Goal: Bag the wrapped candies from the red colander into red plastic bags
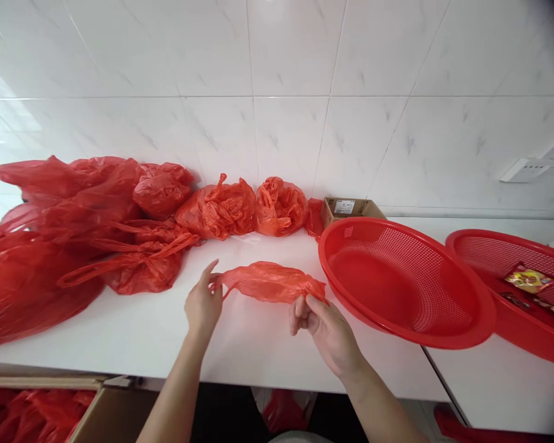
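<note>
1. Right hand (327, 329): thumb and forefinger pinched together on the right end of the bag. Fault foreseen: slipping or tearing, should the pinch bear on too little of the film.
2. Left hand (204, 307): fingers closed at the bag's left end, the exact contact partly hidden behind them. Fault foreseen: a lost end, if the grip there is slight.
3. Thin red bag (268, 282): one, crumpled lengthwise, between the two hands above the table, left of the near basket. Film looks flimsy; a hard pull from both ends could split it. A narrow strip hangs loose beside the left fingers and could snag or twist.
4. White table (258, 351): bare beneath the bag; light film, if released, might slide on so smooth a top.
5. Near red basket (397, 277): round, perforated, just beside the right hand. A wide sweep of that wrist could knock its rim.
6. Tied-looking bundle (143, 271): long handles trailing, near the left hand; a careless elbow or finger could catch them.
7. Far basket (533, 338): holds a yellow packet (530, 279); well apart, little at risk.
</note>
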{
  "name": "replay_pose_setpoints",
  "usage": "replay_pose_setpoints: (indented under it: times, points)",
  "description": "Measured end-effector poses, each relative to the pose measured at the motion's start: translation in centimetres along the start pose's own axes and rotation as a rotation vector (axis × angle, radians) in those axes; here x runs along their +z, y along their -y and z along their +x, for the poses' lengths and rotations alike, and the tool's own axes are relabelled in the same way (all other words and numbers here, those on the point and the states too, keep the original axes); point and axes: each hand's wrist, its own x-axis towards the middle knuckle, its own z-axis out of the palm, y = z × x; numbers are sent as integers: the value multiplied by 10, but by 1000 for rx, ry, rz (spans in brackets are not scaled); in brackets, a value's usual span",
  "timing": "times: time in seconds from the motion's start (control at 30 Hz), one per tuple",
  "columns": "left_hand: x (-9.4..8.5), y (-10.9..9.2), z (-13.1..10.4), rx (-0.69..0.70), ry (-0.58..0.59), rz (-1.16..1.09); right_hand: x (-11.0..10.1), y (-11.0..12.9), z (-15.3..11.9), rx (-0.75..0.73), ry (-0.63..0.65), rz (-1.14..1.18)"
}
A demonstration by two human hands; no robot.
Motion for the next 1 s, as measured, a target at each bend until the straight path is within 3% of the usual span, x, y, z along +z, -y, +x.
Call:
replay_pose_setpoints:
  times: [0.07, 0.13, 0.2, 0.33, 0.47, 0.57, 0.63, 0.7, 0.8, 0.87, 0.93, 1.0]
  points:
    - [-11, -2, 3, -50, 57, -75, 3, 9, -5, -21, 44, -5]
    - [-18, -11, -3, -76, 150, -196, 12, 17, -5, -74, 117, -156]
    - [-24, -23, -12, -144, 276, -413, 23, 20, 2, -160, 192, -450]
    - [-37, -41, -33, -436, 457, -863, 23, 4, 35, -329, 172, -1078]
    - [-53, -36, -48, -697, 304, -1059, -1, -19, 58, -272, 267, -1441]
    - [-66, -18, -52, -781, 178, -1064, -17, -30, 57, -159, 268, -1591]
    - [-75, -2, -52, -729, 166, -1017, -26, -33, 55, -49, 251, -1652]
    - [-83, 12, -48, -583, 213, -868, -33, -34, 54, 59, 238, -1679]
    - [-87, 27, -41, -263, 318, -397, -37, -30, 53, 201, 235, -1681]
    - [-84, 33, -36, -58, 323, -72, -32, -22, 47, 272, 242, -1656]
    - [-80, 38, -34, 84, 250, 131, -23, -7, 31, 266, 301, -1574]
    - [-78, 41, -33, 146, 190, 207, -16, 21, 9, 179, 443, -1430]
